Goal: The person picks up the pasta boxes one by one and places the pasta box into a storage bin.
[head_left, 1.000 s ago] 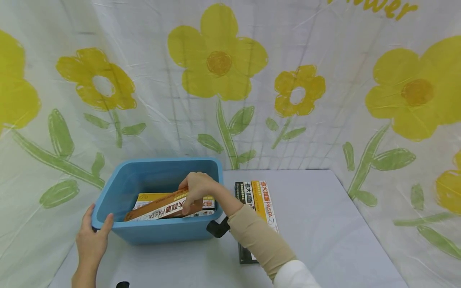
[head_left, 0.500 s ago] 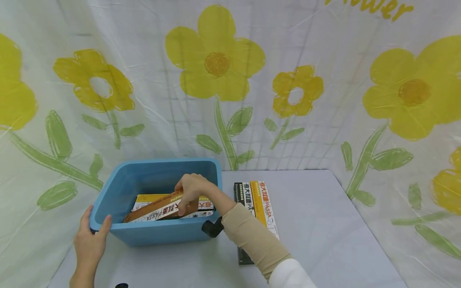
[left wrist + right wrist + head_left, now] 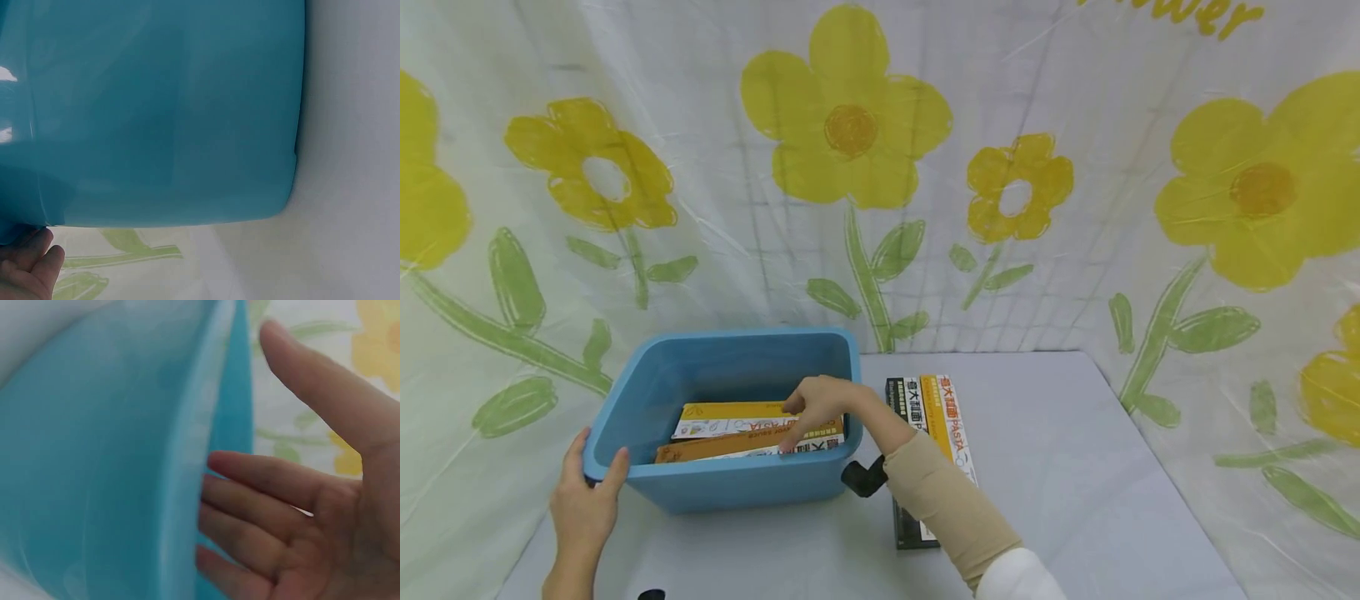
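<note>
A rectangular blue plastic tub (image 3: 730, 487) stands on the pale grey table (image 3: 1075, 500), towards its left side, in front of a white backdrop printed with big yellow flowers (image 3: 850, 125). The person's left hand (image 3: 583, 508) holds the tub's near left corner, thumb hooked over the rim and fingers against the outside wall; the left wrist view shows only fingertips (image 3: 37, 262) at the tub's lower edge. The right hand (image 3: 820, 408) reaches over the tub's right side and is inside it, fingers extended and relaxed, their tips resting on a long orange pasta box (image 3: 730, 446) that lies flat along the near wall. It grips nothing; in the right wrist view the palm is spread with the fingers (image 3: 262, 506) loosely apart beside the blue wall. Behind the orange box, also flat in the tub, lies a yellow and white pasta box (image 3: 730, 417). Just right of the tub, on the table, two more long boxes lie side by side, a black one (image 3: 904, 400) and a yellow and white one (image 3: 951, 417), partly covered by the beige sleeve (image 3: 947, 508).
</note>
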Action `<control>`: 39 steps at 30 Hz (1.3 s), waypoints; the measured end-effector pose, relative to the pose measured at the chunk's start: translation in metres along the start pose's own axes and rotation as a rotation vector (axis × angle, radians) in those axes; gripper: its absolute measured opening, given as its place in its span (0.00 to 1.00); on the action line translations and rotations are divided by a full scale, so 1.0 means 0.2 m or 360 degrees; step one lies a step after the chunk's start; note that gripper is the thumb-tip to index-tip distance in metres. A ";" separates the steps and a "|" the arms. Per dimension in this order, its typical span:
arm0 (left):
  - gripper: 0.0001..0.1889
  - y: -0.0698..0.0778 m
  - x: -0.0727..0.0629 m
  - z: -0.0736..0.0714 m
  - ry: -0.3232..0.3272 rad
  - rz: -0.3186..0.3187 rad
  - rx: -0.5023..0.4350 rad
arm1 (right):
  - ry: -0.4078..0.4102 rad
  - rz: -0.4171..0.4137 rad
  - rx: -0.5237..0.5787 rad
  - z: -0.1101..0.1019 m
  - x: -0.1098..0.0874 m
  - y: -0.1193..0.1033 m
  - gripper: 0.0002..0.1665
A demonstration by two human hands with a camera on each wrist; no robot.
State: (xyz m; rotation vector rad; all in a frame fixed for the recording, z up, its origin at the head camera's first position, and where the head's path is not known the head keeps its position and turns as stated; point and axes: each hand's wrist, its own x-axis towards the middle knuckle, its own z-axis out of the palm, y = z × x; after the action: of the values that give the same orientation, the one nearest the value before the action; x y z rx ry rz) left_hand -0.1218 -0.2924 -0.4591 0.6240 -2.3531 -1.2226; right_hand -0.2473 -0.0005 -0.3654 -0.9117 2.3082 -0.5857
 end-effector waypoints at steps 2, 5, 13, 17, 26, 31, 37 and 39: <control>0.36 0.00 0.00 0.00 0.0001 0.0005 -0.0001 | 0.0147 -0.0048 0.0131 -0.01 -0.03 0.02 0.35; 0.36 0.00 0.00 0.00 0.0006 0.0007 -0.0002 | 0.0373 -0.0114 0.0341 -0.03 -0.10 0.05 0.31; 0.36 0.01 0.00 0.00 0.0025 0.0011 -0.0017 | 0.1048 -0.0146 0.0849 0.01 -0.28 0.15 0.15; 0.35 0.01 0.00 0.00 0.0041 0.0020 -0.0009 | 0.1357 -0.0088 0.0982 0.08 -0.36 0.23 0.12; 0.36 0.00 0.00 0.00 0.0011 -0.0028 -0.0019 | 0.1560 0.0121 0.1079 0.28 -0.53 0.47 0.10; 0.36 -0.01 0.01 0.00 0.0030 -0.0003 -0.0019 | 0.1635 0.0251 0.1138 0.35 -0.61 0.56 0.10; 0.35 -0.01 0.00 0.00 0.0056 0.0020 -0.0012 | 0.1668 0.0418 0.1137 0.42 -0.69 0.63 0.13; 0.36 -0.01 0.00 0.00 0.0046 0.0013 -0.0014 | 0.1677 0.0462 0.1138 0.45 -0.72 0.65 0.14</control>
State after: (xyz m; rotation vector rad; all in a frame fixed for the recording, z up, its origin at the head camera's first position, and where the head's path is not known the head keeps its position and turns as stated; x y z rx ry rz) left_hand -0.1219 -0.2940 -0.4597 0.6246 -2.3231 -1.2118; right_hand -0.1631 0.1740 -0.4568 0.1620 2.6076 -1.9170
